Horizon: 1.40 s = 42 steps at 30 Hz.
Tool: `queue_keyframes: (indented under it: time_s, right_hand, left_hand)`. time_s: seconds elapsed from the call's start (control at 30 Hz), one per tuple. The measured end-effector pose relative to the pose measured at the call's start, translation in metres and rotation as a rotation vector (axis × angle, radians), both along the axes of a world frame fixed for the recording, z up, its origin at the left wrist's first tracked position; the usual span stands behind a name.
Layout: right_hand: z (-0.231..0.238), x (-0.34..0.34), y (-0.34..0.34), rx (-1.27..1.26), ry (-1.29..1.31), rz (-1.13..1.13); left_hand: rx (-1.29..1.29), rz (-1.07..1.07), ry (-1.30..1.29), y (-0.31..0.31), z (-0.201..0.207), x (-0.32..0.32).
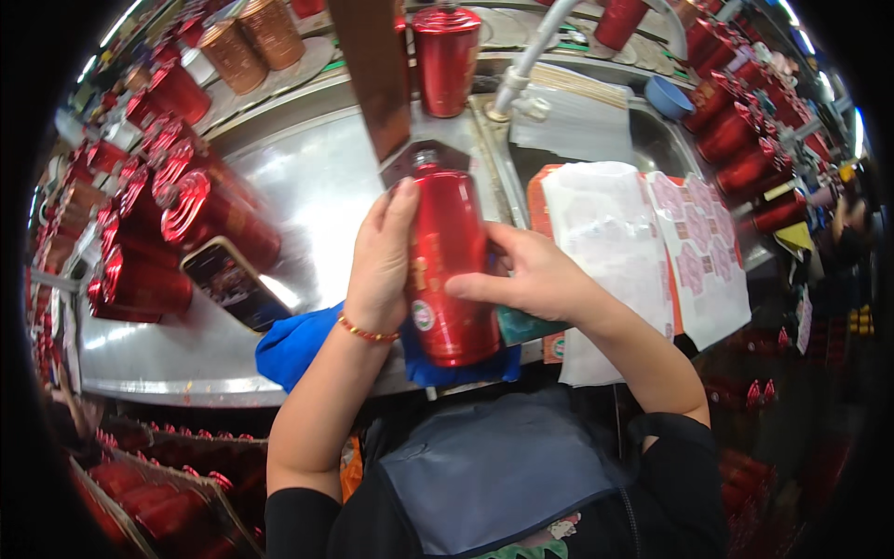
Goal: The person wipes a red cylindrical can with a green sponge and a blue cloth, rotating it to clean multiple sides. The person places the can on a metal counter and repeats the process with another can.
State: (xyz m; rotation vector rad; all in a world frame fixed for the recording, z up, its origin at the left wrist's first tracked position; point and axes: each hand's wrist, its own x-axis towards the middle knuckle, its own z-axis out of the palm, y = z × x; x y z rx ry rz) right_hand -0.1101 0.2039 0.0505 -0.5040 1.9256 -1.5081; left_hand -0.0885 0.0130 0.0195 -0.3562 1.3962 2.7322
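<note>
A glossy red bottle point(453, 252) is held in front of me above the metal table, its narrow neck pointing away. My left hand point(380, 252) is closed around its left side. From the right, my right hand point(535, 275) grips it, thumb lying across the front and the other fingers partly hidden. Gold markings run down the bottle, and a round label point(423, 315) sits near its base. A blue cloth point(303, 347) lies under my left forearm and the bottle. Just below my right hand shows a teal flat piece point(529, 326); whether I touch it is unclear.
Sticker sheets point(694, 238) and white backing paper point(605, 252) lie at the right. A phone point(233, 284) leans against red bottles point(223, 219) at the left. Behind stand a brown upright post point(371, 74), another red bottle point(447, 65) and a sink point(652, 140) with a tap point(512, 93).
</note>
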Motion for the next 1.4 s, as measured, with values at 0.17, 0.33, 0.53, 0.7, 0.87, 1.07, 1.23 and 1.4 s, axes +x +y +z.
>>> queue_keyframes:
  time_s: [0.17,0.33,0.53,0.7,0.87,1.07,1.23,1.4]
  right_hand:
    - [0.009,-0.072,0.048,0.143,0.112,0.023]
    - [-0.057,-0.238,0.213,0.288,0.256,-0.678]
    - [-0.120,-0.317,0.275,0.432,0.339,-0.926]
    - [-0.109,-0.320,0.248,0.283,0.103,-0.909]
    - [-0.110,-0.323,0.246,0.239,0.145,-0.813]
    - [-0.116,-0.348,0.269,0.706,0.588,-0.743]
    - [-0.085,-0.322,0.198,1.190,0.783,-0.747]
    - [-0.067,-0.305,0.181,1.352,1.006,-0.548]
  left_hand:
    - [-0.086,0.047,0.039,-0.006,-0.006,0.007]
    - [-0.308,0.064,0.058,-0.003,-0.013,0.025]
    - [-0.495,0.077,0.151,-0.017,-0.027,0.066]
    - [-0.582,0.058,0.138,-0.027,-0.022,0.086]
    - [-0.576,0.061,0.138,-0.026,-0.016,0.094]
    - [-0.670,0.019,0.252,-0.018,-0.008,0.103]
    - [-0.725,0.055,0.264,-0.011,-0.001,0.114]
    - [-0.933,0.081,0.255,-0.001,0.003,0.118]
